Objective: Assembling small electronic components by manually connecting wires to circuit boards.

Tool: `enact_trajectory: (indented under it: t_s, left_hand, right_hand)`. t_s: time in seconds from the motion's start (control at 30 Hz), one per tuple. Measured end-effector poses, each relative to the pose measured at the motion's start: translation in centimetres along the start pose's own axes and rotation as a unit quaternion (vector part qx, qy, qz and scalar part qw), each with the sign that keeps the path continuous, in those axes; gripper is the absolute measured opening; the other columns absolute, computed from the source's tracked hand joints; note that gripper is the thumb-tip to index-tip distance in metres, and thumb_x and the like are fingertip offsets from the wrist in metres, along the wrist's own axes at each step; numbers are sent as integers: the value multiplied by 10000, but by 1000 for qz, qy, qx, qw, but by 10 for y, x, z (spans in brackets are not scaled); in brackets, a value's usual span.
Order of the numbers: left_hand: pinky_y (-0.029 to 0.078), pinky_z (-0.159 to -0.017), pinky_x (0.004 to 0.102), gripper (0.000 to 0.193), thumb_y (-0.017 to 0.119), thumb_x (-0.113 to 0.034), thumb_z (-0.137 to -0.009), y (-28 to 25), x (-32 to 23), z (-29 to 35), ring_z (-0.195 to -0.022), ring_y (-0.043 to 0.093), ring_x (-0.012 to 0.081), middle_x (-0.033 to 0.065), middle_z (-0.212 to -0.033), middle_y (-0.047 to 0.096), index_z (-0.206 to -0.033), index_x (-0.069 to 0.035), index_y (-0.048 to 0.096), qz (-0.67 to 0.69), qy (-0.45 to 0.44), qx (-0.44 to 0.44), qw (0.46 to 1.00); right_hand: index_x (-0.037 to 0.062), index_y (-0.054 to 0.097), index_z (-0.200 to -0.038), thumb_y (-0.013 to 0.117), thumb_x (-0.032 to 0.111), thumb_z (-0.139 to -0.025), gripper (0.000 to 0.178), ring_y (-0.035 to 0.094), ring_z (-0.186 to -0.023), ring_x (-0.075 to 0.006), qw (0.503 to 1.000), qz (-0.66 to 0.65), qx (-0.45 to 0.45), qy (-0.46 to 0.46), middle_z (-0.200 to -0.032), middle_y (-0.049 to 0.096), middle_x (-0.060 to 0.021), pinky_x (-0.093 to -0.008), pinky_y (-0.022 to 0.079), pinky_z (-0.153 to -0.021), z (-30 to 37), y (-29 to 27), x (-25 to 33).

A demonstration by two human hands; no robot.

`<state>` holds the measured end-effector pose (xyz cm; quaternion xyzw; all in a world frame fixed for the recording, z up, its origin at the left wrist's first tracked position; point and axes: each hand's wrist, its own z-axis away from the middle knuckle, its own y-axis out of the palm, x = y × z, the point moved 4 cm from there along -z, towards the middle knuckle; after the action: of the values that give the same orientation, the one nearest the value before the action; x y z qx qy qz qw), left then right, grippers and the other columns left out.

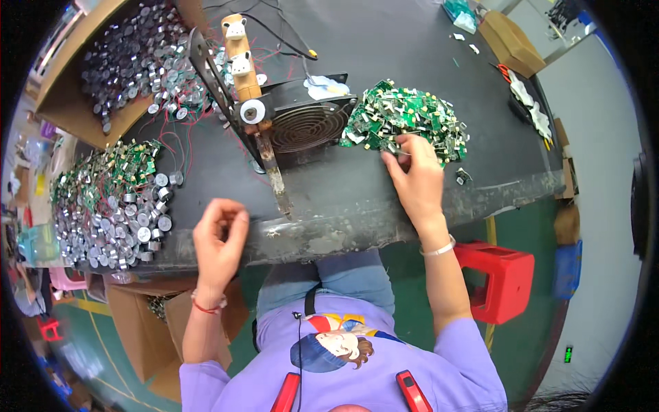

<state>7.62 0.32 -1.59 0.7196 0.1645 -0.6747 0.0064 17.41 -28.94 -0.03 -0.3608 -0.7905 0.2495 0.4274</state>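
Note:
My right hand [417, 172] is at the near edge of a heap of small green circuit boards [412, 113]. Its thumb and fingers pinch a small circuit board [397, 150]. My left hand [220, 240] hovers by the front edge of the black table, its fingers curled in toward the thumb; whatever it may hold is hidden. Between the hands a soldering iron [273, 172] with a wooden handle [240, 62] sits tilted in a dark bracket [216, 82], its tip pointing toward me. Beside the iron stands a black fan [309, 127] with a round grille.
Silvery round parts with red wires [137, 230] and more boards [103, 172] cover the table's left end. An open cardboard box [68, 103] spills similar parts at the back left. Scissors [504, 72] lie far right. A red stool [504, 275] stands below the table.

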Motion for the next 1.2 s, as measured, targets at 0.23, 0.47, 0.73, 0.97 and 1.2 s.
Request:
enact_trajectory:
  t_s: [0.23, 0.47, 0.73, 0.97, 1.2]
  left_hand:
    - [220, -466, 181, 44, 645, -31, -850, 11, 10, 34, -527, 302, -12, -88, -588, 441, -842, -12, 606, -40, -47, 45, 997]
    - [259, -492, 168, 73, 622, -8, -831, 25, 5, 27, -578, 380, -12, -49, -670, 535, -780, -11, 570, 61, -69, 103, 990]
    - [412, -583, 160, 68, 618, -4, -860, 22, 3, 36, -671, 508, 10, -7, -754, 580, -838, 5, 555, 166, -146, 112, 969]
    - [317, -520, 152, 90, 654, -34, -864, 28, 0, 35, -589, 417, -28, -64, -686, 553, -934, 16, 628, 145, -152, 147, 967]
    - [284, -530, 168, 85, 680, -40, -830, 28, -2, 30, -657, 398, 0, -14, -850, 560, -906, -16, 650, 66, -6, 128, 990]
  right_hand:
    - [46, 529, -749, 684, -14, -689, 178, 568, -755, -266, 991, 7, 61, -116, -889, 587, -87, -352, 486, -655, 45, 5, 44]
    - [18, 514, -769, 683, 32, -780, 171, 512, -503, -135, 981, -136, 121, 62, -820, 563, -89, -272, 450, -486, 35, 12, 45]
    - [24, 529, -720, 677, -23, -763, 162, 534, -588, -212, 976, -190, 100, -29, -769, 627, -75, -305, 448, -552, 66, 0, 72]
    - [20, 488, -678, 690, -69, -760, 235, 593, -633, -128, 947, -295, 116, -51, -957, 646, -118, -239, 474, -499, 77, 7, 83]
    - [40, 487, -660, 702, -70, -727, 250, 616, -689, -156, 918, -375, 126, -33, -918, 687, -114, -251, 498, -576, 76, 22, 96]
